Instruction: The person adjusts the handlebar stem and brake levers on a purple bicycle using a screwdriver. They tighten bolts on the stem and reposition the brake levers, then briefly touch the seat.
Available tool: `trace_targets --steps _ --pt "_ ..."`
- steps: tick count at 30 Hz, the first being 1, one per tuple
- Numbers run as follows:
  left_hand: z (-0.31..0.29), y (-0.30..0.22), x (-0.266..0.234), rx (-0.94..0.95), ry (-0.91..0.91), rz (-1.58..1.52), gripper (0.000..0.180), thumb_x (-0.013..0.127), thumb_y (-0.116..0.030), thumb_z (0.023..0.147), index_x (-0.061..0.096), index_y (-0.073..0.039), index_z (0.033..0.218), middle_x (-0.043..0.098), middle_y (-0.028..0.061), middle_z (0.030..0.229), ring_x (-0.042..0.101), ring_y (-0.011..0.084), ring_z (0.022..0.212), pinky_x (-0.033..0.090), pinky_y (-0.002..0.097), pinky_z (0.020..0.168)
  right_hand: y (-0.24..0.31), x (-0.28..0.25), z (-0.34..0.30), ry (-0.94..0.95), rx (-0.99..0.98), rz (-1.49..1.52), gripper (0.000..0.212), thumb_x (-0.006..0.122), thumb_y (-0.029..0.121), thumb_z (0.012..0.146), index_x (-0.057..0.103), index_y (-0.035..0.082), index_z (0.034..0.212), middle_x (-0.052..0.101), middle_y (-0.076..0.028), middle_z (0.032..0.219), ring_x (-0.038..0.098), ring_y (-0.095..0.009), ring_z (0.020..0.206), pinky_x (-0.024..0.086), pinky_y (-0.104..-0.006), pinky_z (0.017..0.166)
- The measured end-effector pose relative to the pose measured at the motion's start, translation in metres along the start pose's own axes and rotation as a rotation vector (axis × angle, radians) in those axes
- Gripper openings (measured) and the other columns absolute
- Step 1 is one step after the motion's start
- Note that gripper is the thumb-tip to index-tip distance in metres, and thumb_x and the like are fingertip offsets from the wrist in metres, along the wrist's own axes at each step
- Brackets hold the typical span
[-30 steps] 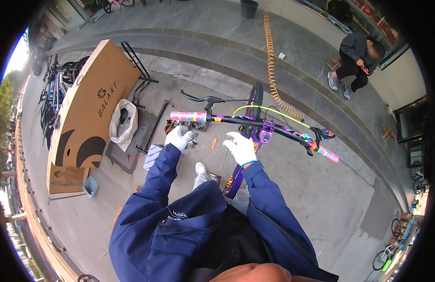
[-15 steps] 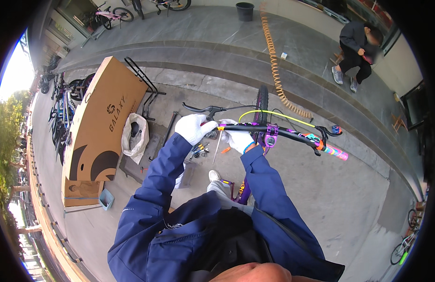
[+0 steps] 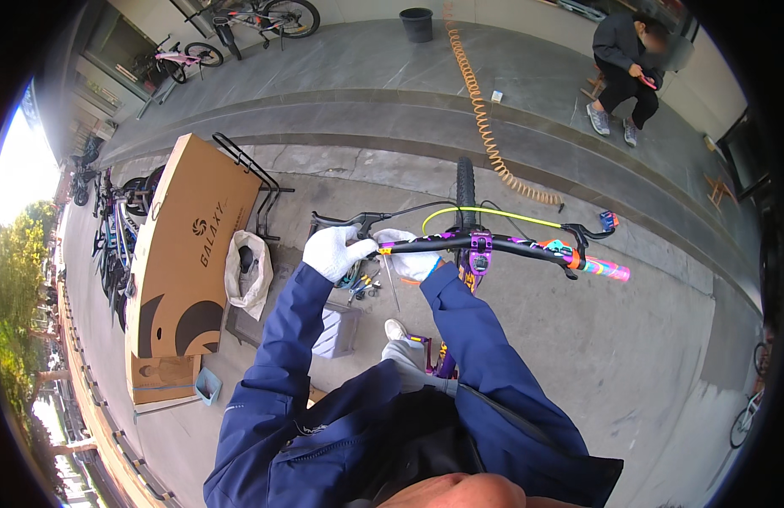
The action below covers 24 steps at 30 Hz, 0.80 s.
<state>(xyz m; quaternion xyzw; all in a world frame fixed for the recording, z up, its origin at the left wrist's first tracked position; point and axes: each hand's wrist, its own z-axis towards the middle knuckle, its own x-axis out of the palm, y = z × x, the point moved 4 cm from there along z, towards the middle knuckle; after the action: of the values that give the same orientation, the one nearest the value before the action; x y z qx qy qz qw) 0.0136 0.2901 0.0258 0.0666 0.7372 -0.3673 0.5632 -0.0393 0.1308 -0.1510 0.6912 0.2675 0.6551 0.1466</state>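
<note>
A black handlebar (image 3: 432, 242) with purple patches crosses in front of me, joined to a purple-clamped stem (image 3: 481, 250). My left hand (image 3: 331, 254), in a white knit glove, is closed around its left end, thumb along the tip. Just beyond that hand sticks out the left brake lever (image 3: 345, 221). My right hand (image 3: 411, 256), also gloved, is closed under the bar beside the left one, its fingers partly hidden. From it a thin metal rod (image 3: 392, 286) like a hex key points down. At the right end are a multicoloured grip (image 3: 605, 269) and another brake lever (image 3: 597, 233).
Loose tools (image 3: 358, 286) and a grey plastic bin (image 3: 336, 330) are on the ground. A large cardboard box (image 3: 184, 254), a white sack (image 3: 248, 292) and a black rack (image 3: 256, 178) stand left. A coiled orange hose (image 3: 485, 118) hangs ahead; a person (image 3: 622, 80) sits far right.
My view has shifted a little. Both hands stay at the bar's left end, and the thin rod has swung from leaning left to leaning right. The left brake lever has turned slightly.
</note>
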Motion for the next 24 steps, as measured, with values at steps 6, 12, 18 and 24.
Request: trace_targets --steps 6,12,18,24 --pt "0.001 -0.002 -0.005 0.018 0.032 -0.036 0.055 0.084 -0.053 0.094 0.082 0.001 0.102 0.078 0.0231 0.085 0.078 0.0397 0.08 0.058 0.0472 0.075 -0.006 -0.002 0.01 0.123 0.042 0.032 0.033 0.063 0.014 0.114 0.065 -0.002 0.142 0.075 -0.014 0.123 0.075 -0.022 0.101 0.064 -0.0369 0.086" --pt "0.0 -0.004 -0.005 0.037 0.022 -0.018 0.055 0.085 -0.054 0.092 0.081 0.001 0.099 0.074 0.0223 0.079 0.075 0.0389 0.074 0.055 0.0474 0.071 -0.018 -0.014 0.02 0.111 0.219 0.255 0.027 0.059 0.019 0.114 0.071 0.0 0.13 0.079 -0.011 0.108 0.075 -0.026 0.086 0.061 -0.0388 0.072" --pt "0.0 -0.005 -0.006 0.05 -0.019 0.061 0.061 0.085 -0.059 0.091 0.081 0.001 0.101 0.073 0.023 0.078 0.074 0.0418 0.075 0.055 0.0483 0.07 -0.018 -0.016 0.019 0.378 0.149 0.4 0.03 0.059 0.018 0.114 0.071 0.002 0.136 0.08 -0.015 0.122 0.079 -0.031 0.105 0.065 -0.0455 0.083" --pt "0.009 -0.004 -0.003 -0.003 -0.021 0.065 0.062 0.081 -0.061 0.096 0.085 0.0 0.105 0.076 0.0222 0.079 0.078 0.039 0.077 0.057 0.0457 0.072 -0.015 -0.028 0.031 0.252 0.236 0.303 0.026 0.068 0.012 0.111 0.071 0.0 0.134 0.079 -0.014 0.121 0.079 -0.026 0.103 0.068 -0.0405 0.088"
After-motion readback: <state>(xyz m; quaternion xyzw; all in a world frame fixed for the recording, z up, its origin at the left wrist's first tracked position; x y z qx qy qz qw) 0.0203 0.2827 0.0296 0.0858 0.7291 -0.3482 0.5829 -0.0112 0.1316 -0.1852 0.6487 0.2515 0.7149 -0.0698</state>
